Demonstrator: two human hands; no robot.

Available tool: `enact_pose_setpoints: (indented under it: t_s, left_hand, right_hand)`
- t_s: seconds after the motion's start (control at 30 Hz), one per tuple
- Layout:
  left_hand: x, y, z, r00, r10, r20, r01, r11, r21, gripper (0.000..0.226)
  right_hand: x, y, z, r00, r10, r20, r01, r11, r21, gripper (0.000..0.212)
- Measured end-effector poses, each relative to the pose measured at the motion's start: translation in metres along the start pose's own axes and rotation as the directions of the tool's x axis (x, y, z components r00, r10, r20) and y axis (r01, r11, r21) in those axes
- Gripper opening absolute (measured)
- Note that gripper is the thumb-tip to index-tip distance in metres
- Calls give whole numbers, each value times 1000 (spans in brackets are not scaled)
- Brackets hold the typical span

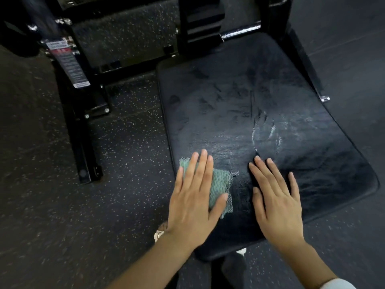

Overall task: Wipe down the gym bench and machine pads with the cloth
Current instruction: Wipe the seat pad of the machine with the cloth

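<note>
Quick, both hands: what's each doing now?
Left hand: open, pressing the green cloth flat on the bench pad.
Right hand: open, flat on the pad.

Dim in here, light apparently falling from above. Bench pad (270,113) is catching a pale sheen mid-surface, streaks glinting white. Machine frame (83,130) is sinking into near-black, its label (68,63) smearing unreadable. Floor (52,205) is blurring toward the corners. Wide lens is bending straight bars at the edges.

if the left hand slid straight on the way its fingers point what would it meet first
Just bare pad: the left hand, flat on the cloth, points along it. Beyond the far edge probably the frame bar, though depth is unclear.
</note>
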State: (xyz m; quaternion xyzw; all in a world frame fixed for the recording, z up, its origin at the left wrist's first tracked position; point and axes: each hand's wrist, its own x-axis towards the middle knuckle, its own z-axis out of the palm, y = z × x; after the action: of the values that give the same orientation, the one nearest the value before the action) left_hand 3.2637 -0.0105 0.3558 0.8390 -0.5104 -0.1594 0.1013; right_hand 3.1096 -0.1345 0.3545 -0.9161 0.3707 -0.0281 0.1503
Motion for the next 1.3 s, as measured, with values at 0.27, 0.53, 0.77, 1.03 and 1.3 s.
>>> enact_pose_setpoints:
  t_s: [0.27, 0.53, 0.77, 1.03, 1.3]
  left_hand:
    - [-15, 25, 13, 963, -259, -78, 258, 966, -18, 75]
    - [-7, 39, 19, 889, -438, -132, 432, 899, -72, 75]
    - [-20, 50, 21, 843, -513, -163, 496, 857, -136, 71]
    - [-29, 56, 23, 797, -583, -161, 545, 808, -225, 84]
    - [-46, 66, 28, 736, -659, -153, 559, 720, -412, 70]
  right_hand:
    - [9, 6, -4, 971, -201, 125, 211, 975, -71, 54]
    - [72, 12, -5, 789, -538, 296, 570, 822, -24, 55]
    - [124, -16, 8, 720, -619, 314, 645, 764, 27, 54]
    - [130, -25, 11, 710, -634, 307, 651, 757, 58, 55]
    - [130, -28, 10, 734, -616, 288, 628, 776, 59, 54]
